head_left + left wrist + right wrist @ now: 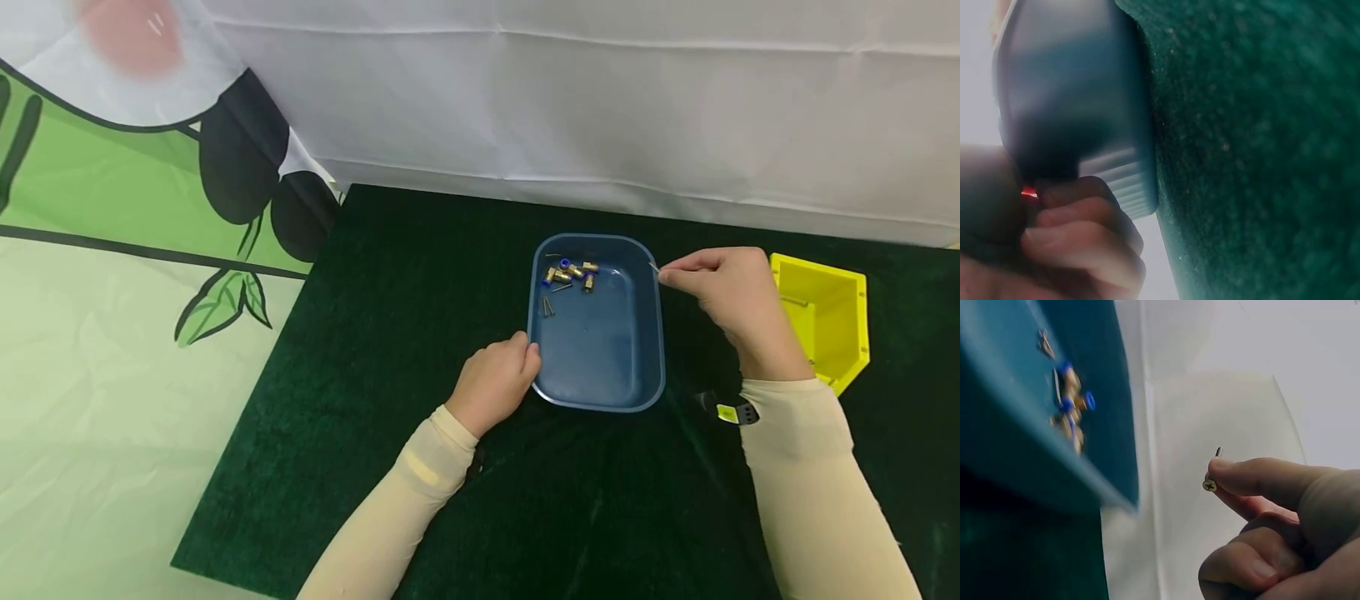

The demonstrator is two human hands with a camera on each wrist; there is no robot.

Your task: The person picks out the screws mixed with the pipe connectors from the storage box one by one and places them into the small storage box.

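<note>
Head view gave us the room first: a pale drape (637, 117) stood at twelve o'clock and a printed sheet (90, 383) at nine, both creased. Below the drape lay the dark green cloth (420, 308), whose nap, we judged, helped cushion what sat on it. On it rested the tray (592, 358), its rounded walls apparently meant to keep loose pieces together. At the tray's three o'clock, past the right hand (727, 300), stood the yellow box (836, 312), placed, it seemed, for a short reach. The left hand (495, 379) clamped the tray's rim at eight o'clock, fingers curled against the outer wall, probably so it would not slide. The right hand had thumb and finger pinched on one screw. Inside the tray, fittings (574, 271) lay bunched at eleven o'clock, with loose screws (548, 308) nearer ten. That one screw (1210, 485) was held up near the tray's two o'clock rim, its cross-slotted head bared; we took the fingertip grip to suit so thin a shank.
</note>
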